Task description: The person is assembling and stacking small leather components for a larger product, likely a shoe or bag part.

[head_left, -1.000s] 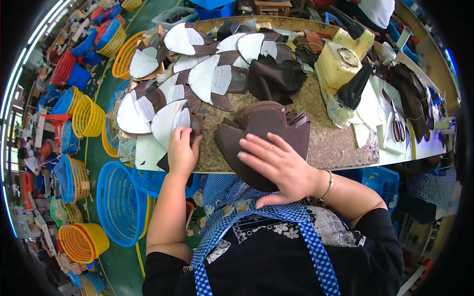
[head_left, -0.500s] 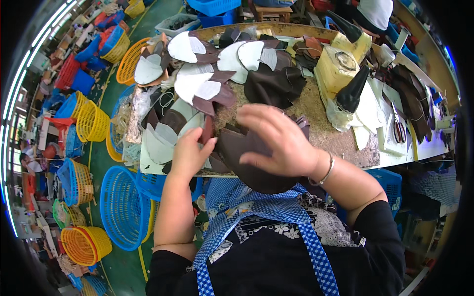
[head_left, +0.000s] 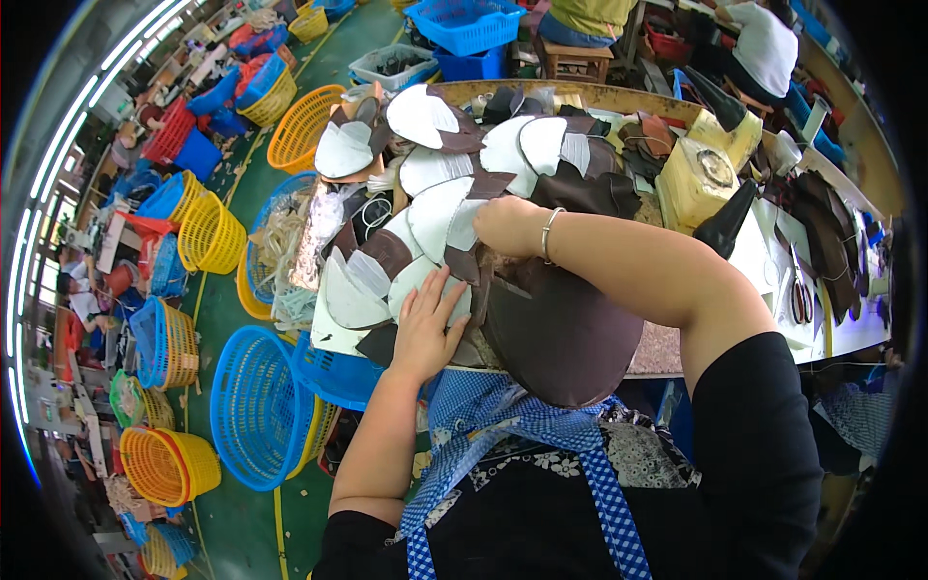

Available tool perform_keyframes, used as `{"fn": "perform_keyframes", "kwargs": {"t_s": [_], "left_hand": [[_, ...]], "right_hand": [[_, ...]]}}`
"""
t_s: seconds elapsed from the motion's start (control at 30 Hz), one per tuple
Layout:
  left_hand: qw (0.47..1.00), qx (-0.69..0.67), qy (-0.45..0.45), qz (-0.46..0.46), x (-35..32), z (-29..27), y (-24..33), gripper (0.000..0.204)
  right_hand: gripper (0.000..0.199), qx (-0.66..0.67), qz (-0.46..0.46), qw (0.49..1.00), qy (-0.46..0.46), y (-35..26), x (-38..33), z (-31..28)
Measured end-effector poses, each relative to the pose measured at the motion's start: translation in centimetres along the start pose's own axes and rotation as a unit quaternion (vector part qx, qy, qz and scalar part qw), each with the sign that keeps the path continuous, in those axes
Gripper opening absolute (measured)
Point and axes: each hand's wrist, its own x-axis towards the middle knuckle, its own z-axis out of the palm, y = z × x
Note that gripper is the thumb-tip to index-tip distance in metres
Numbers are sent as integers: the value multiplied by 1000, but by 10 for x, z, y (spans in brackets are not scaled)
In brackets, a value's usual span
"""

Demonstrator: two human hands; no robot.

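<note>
My left hand [head_left: 427,327] lies palm down, fingers spread, over the near end of the white-backed leather pieces [head_left: 350,292]. Across the table, my right hand [head_left: 509,228] is closed at the edge of a white-backed brown leather piece [head_left: 440,220]; its fingertips are partly hidden. Beneath my right forearm a large dark brown leather piece [head_left: 565,338] lies with its rounded end over the near table edge, against my apron. More white-backed pieces overlap toward the back left. A crumpled dark brown leather piece [head_left: 588,191] sits just beyond my right wrist.
On the right stand a yellowish block [head_left: 698,174] and a black pointed form [head_left: 727,222]. Scissors [head_left: 800,290] lie farther right beside hanging dark leather strips [head_left: 826,237]. Blue basket [head_left: 259,406] and yellow basket [head_left: 159,466] stand on the green floor at left. People sit beyond the table.
My right hand has moved from above the brown leather to the white-backed pieces and closed there. My left hand now lies flat on the near pieces. The view has shifted, too.
</note>
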Motion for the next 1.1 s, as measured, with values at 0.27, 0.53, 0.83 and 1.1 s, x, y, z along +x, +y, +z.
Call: {"fn": "perform_keyframes", "kwargs": {"t_s": [0.27,0.53,0.83,1.1], "left_hand": [[999,-5,-33,39,18,-23,-49,48],[909,-337,243,-39,30,-47,20,36],[947,-69,-13,312,3,-18,118,60],[955,-94,-9,281,4,-17,126,59]], "right_hand": [[28,350,140,832,407,54,-51,-64],[62,485,-131,830,241,34,-167,-30],[25,487,131,813,291,43,-152,-4],[19,323,172,887,281,77,-109,90]]}}
